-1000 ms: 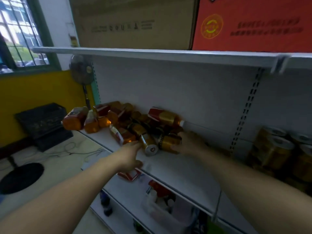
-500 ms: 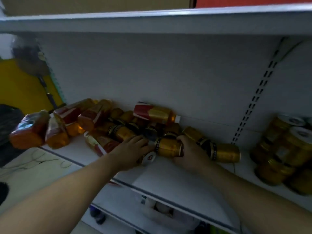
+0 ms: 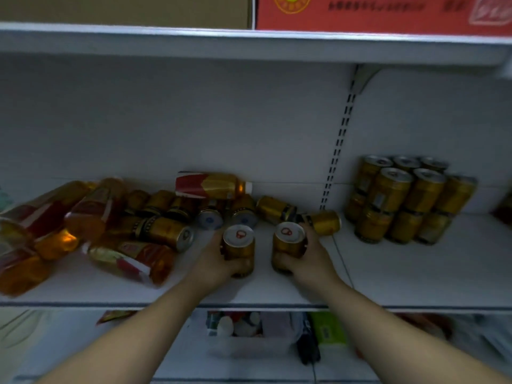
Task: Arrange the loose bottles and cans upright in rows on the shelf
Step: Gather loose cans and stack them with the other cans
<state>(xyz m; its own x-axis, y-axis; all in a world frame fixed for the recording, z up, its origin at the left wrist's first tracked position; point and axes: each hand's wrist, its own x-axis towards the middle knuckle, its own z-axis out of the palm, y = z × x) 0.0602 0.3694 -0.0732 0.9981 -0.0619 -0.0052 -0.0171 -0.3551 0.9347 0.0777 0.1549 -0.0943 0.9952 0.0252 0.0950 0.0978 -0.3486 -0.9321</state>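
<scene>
On the white shelf (image 3: pixel 277 292) my left hand (image 3: pixel 213 261) grips a gold can (image 3: pixel 238 246) held upright, its silver top facing me. My right hand (image 3: pixel 310 259) grips a second gold can (image 3: pixel 288 243), also upright, just to the right. Behind them lies a heap of loose gold cans (image 3: pixel 166 231) on their sides, with one more can (image 3: pixel 325 222) lying at the right. Orange bottles with red labels (image 3: pixel 83 214) lie tumbled at the left, and one bottle (image 3: pixel 212 185) rests on top of the heap.
A neat two-layer stack of gold cans (image 3: pixel 401 200) stands at the right of the shelf, past the slotted upright (image 3: pixel 336 153). The upper shelf (image 3: pixel 249 41) carries a brown carton and a red carton (image 3: pixel 382 12). A lower shelf holds mixed goods (image 3: pixel 249 331).
Each hand has taken one can out of the heap and turned it upright near the shelf's front. The camera has moved closer and to the right.
</scene>
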